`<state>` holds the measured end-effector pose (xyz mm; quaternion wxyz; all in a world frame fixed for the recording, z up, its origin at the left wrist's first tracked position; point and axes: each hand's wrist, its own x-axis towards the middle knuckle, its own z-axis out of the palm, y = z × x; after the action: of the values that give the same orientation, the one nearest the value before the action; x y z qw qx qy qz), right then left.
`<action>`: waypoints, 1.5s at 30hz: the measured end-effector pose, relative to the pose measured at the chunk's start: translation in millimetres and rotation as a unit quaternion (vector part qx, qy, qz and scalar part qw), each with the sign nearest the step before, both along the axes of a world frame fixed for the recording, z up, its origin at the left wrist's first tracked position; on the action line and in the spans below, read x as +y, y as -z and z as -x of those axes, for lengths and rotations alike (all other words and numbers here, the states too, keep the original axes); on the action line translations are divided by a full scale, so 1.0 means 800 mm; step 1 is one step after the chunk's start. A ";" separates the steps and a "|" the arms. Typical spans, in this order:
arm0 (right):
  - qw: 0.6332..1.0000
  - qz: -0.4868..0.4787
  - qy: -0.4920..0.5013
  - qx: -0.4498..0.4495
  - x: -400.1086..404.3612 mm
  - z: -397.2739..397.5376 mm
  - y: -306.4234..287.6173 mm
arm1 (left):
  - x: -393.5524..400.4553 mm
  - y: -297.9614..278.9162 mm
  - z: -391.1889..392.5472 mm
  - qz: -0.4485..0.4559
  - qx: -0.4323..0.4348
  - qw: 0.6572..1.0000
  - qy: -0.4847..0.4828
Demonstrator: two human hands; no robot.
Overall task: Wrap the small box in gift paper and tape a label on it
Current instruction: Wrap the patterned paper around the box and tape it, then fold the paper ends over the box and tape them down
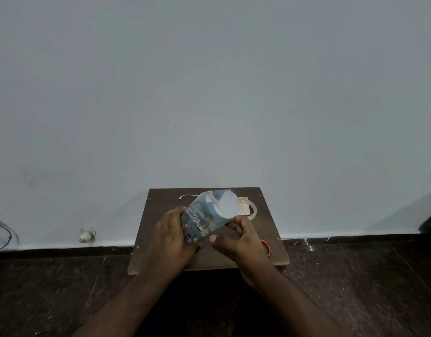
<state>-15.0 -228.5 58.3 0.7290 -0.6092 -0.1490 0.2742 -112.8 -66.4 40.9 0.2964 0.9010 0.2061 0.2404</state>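
Holding the small box [204,221] above the desk [158,207] at the lower centre of the frame, both hands keep it tilted, its far end raised toward the upper right. Gift paper [224,205] with a blue-grey printed pattern is around the box, and at the raised end the paper stands loose, showing its pale inner side as a rounded flap. The left hand [172,235] clamps its grip on the lower left end of the package, fingers curled round the edge. The right hand [238,239] pinches the paper at the lower right side of the package, thumb pointing left and fingers curled close together on the paper's edge.

The desk is a small dark brown board with screw heads near its corners, set against a pale wall [209,93]. Just behind the package, toward the right, lies a roll of clear tape [253,210], and touching it a cream label [243,206] with yellow print, partly hidden by the paper. A red ring [266,245] shows beside the right wrist; what it is cannot be told. A thin pale strip [186,197] lies at the far edge of the desk. The floor [355,288] is dark speckled stone. At the left of the frame, by the wall's base, sit a small white object [86,234] and some cables [2,229].
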 end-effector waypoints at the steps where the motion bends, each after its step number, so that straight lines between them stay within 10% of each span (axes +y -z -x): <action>1: 1.000 -0.003 -0.012 -0.020 -0.002 0.002 -0.005 | -0.004 -0.001 0.006 0.017 -0.003 1.000 0.003; 7: 0.994 0.001 -0.064 -0.085 -0.015 0.002 -0.012 | -0.020 -0.015 0.033 0.191 -0.001 0.982 0.015; 14: 0.990 -0.005 -0.074 -0.117 -0.021 -0.003 -0.007 | -0.023 -0.045 0.036 0.581 -0.085 0.808 0.045; 40: 0.988 -0.060 -0.129 -0.054 -0.031 -0.003 -0.028 | -0.014 -0.048 0.039 0.620 -0.134 0.768 0.085; 45: 0.946 0.014 -0.042 -0.321 -0.041 0.006 -0.037 | -0.009 -0.046 0.037 0.618 -0.152 0.770 0.053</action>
<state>-20.2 -261.4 87.8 0.6218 -0.6683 -0.3967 0.0967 -142.4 -73.9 77.6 0.8288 0.4847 0.2147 0.1791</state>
